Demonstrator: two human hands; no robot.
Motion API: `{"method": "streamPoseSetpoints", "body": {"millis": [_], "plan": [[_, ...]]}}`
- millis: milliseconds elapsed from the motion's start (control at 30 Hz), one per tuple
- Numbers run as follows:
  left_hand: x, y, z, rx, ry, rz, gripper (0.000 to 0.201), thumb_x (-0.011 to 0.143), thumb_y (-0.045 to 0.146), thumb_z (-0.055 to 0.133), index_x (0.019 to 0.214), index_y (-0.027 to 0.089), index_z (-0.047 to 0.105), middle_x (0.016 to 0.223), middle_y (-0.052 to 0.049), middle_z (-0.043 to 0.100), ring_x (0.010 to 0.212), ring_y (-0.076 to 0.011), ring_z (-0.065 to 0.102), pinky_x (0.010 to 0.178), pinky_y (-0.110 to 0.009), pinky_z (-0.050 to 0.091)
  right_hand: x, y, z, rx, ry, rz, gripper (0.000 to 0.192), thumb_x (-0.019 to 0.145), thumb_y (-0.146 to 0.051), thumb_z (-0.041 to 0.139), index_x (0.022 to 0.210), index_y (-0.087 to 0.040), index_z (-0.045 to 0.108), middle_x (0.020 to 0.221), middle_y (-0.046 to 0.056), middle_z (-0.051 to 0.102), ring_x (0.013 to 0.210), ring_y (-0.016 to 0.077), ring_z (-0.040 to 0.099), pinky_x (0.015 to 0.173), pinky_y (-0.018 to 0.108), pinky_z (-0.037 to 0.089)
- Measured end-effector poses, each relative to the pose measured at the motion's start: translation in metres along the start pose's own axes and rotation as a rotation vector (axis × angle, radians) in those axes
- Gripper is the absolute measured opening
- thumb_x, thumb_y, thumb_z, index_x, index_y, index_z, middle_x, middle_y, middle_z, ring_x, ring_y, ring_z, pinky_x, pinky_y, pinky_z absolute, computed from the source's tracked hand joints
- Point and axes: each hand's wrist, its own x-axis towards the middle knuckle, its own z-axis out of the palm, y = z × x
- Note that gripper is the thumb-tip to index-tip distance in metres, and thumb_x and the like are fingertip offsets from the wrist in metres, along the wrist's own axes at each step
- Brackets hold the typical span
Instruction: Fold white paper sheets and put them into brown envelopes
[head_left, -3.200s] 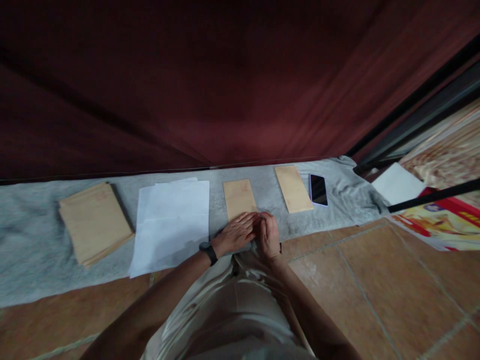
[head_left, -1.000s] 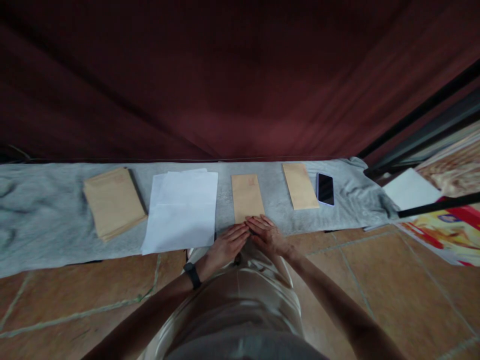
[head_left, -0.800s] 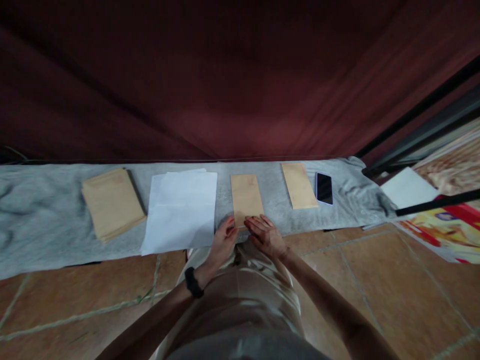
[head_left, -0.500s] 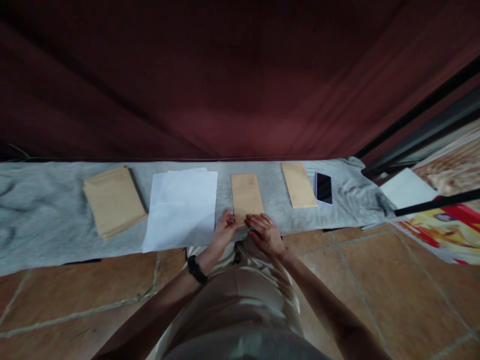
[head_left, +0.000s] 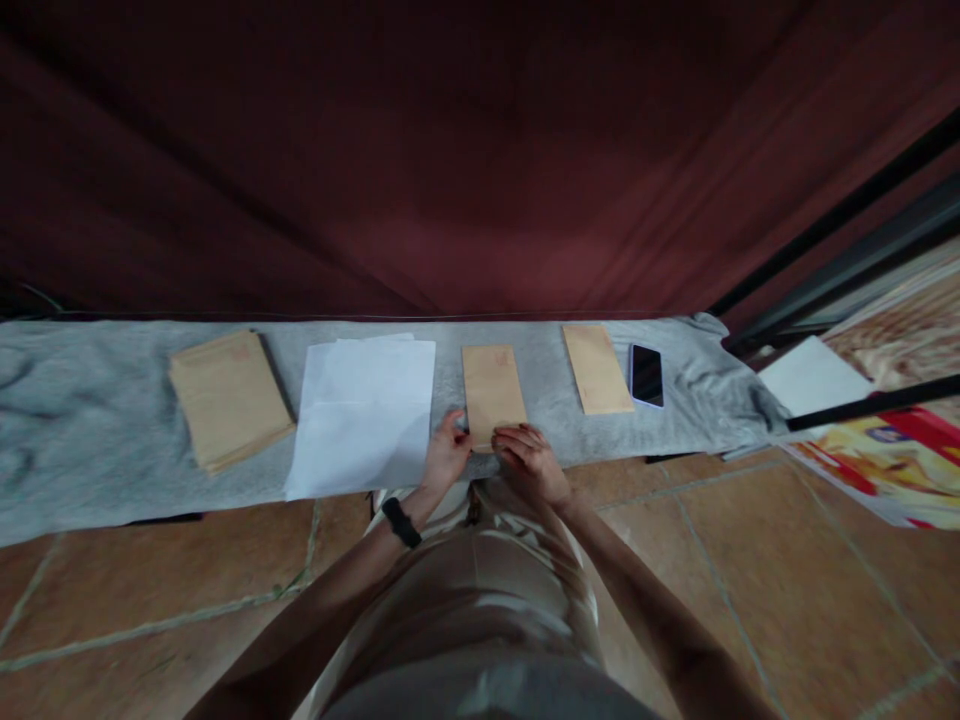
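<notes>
Envelope (head_left: 493, 393) lies flat between my hands: left hand (head_left: 445, 458) pinches its near corner, right hand (head_left: 531, 462) presses spread fingers on its near edge; I judge sealing unfinished

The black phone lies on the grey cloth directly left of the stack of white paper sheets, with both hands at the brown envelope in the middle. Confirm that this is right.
Not quite. The head view shows the black phone at the right end of the grey cloth, beside a single brown envelope, far right of the stack of white paper sheets. The left hand and right hand are indeed at the brown envelope in the middle.
</notes>
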Motion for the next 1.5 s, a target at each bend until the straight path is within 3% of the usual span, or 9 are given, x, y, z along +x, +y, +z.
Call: {"method": "streamPoseSetpoints", "body": {"millis": [133, 233, 333, 567, 833, 1133, 1333, 1500], "plan": [[-0.007, -0.001, -0.002, 0.214, 0.054, 0.263, 0.039, 0.084, 0.014, 0.065, 0.122, 0.022, 0.062, 0.1, -0.003, 0.067, 0.084, -0.018, 0.065, 0.083, -0.034, 0.056, -0.002, 0.003, -0.007, 0.028, -0.004, 0.004, 0.039, 0.1, -0.022, 0.06, 0.138, -0.026, 0.059, 0.138, 0.01, 0.066, 0.13, 0.0248, 0.06, 0.113, 0.05, 0.046], [-0.011, -0.002, -0.004, 0.383, 0.02, 0.454, 0.042, 0.084, 0.013, 0.066, 0.125, 0.022, 0.061, 0.123, -0.008, 0.063, 0.112, -0.0231, 0.064, 0.099, -0.039, 0.054, -0.007, 0.006, -0.01, 0.048, 0.018, 0.011, 0.03, 0.099, -0.021, 0.06, 0.128, -0.025, 0.065, 0.136, 0.01, 0.066, 0.128, 0.0252, 0.061, 0.11, 0.049, 0.049], [-0.011, -0.001, -0.007, 0.546, -0.048, 0.533, 0.039, 0.087, 0.014, 0.063, 0.126, 0.021, 0.06, 0.13, -0.01, 0.061, 0.123, -0.0248, 0.06, 0.105, -0.04, 0.052, -0.011, 0.008, -0.011, 0.055, 0.042, 0.021, 0.021, 0.099, -0.02, 0.06, 0.117, -0.025, 0.07, 0.134, 0.01, 0.067, 0.124, 0.0246, 0.062, 0.107, 0.047, 0.051], [-0.011, 0.007, -0.012, 0.799, -0.19, 0.626, 0.035, 0.096, 0.017, 0.051, 0.131, 0.017, 0.058, 0.138, -0.015, 0.062, 0.127, -0.0274, 0.058, 0.106, -0.044, 0.049, -0.014, 0.009, -0.009, 0.046, 0.029, 0.033, 0.023, 0.099, -0.019, 0.061, 0.118, -0.026, 0.072, 0.136, 0.009, 0.067, 0.126, 0.0242, 0.062, 0.108, 0.047, 0.051], [-0.014, 0.012, -0.014, 0.927, -0.242, 0.703, 0.032, 0.096, 0.013, 0.05, 0.126, 0.015, 0.061, 0.131, -0.015, 0.064, 0.122, -0.0271, 0.058, 0.102, -0.041, 0.05, -0.016, 0.009, -0.01, 0.024, 0.006, 0.038, 0.03, 0.099, -0.018, 0.058, 0.125, -0.027, 0.071, 0.141, 0.009, 0.064, 0.13, 0.0245, 0.058, 0.11, 0.047, 0.049], [-0.014, 0.015, -0.018, 0.869, -0.247, 0.699, 0.025, 0.097, 0.014, 0.05, 0.118, 0.017, 0.064, 0.129, -0.013, 0.064, 0.118, -0.0257, 0.059, 0.099, -0.04, 0.051, -0.017, 0.01, -0.01, 0.041, -0.001, 0.021, 0.034, 0.1, -0.017, 0.055, 0.13, -0.026, 0.067, 0.139, 0.009, 0.064, 0.13, 0.0243, 0.058, 0.111, 0.048, 0.048], [-0.02, 0.011, -0.017, 0.844, -0.214, 0.7, 0.031, 0.097, 0.031, 0.059, 0.126, 0.019, 0.062, 0.136, -0.012, 0.061, 0.123, -0.0279, 0.055, 0.102, -0.042, 0.05, -0.014, 0.008, -0.011, 0.037, 0.006, 0.024, 0.033, 0.102, -0.021, 0.054, 0.132, -0.026, 0.064, 0.133, 0.009, 0.068, 0.125, 0.0241, 0.061, 0.11, 0.049, 0.048], [-0.018, 0.011, -0.016, 0.812, -0.208, 0.708, 0.023, 0.101, 0.023, 0.05, 0.118, 0.02, 0.065, 0.123, -0.009, 0.066, 0.114, -0.0243, 0.057, 0.103, -0.042, 0.047, -0.01, 0.009, -0.011, -0.001, -0.007, 0.059, 0.03, 0.103, -0.022, 0.053, 0.129, -0.026, 0.066, 0.128, 0.009, 0.07, 0.119, 0.0253, 0.064, 0.104, 0.047, 0.05]]}}
